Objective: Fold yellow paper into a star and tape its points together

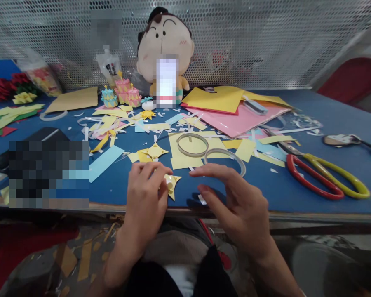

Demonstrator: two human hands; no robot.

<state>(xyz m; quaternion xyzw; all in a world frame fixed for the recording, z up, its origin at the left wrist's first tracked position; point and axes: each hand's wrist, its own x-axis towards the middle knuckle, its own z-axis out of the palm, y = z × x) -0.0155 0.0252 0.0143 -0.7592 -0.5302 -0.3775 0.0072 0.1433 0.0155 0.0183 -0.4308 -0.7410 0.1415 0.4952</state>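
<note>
My left hand (147,183) rests at the table's front edge, its fingers closed on a pale yellow pointed paper star (173,185) with a small white patch near its middle. Part of that star is hidden behind the fingers. Just beyond them lies another yellow four-pointed paper piece (156,152). To the right, my right hand (239,202) hovers over the front edge with thumb and index finger apart, holding nothing that shows. Close to its thumb is a small white scrap (202,199). Two tape rings (193,154) lie on yellow paper beyond this hand.
Red-and-yellow-handled scissors (315,177) lie at right. Coloured sheets (214,101) and a box cutter (255,107) are behind them. A plush doll (163,41) stands at the back, with a phone (167,80) before it. Paper scraps (109,123) and small paper cakes (126,93) sit left.
</note>
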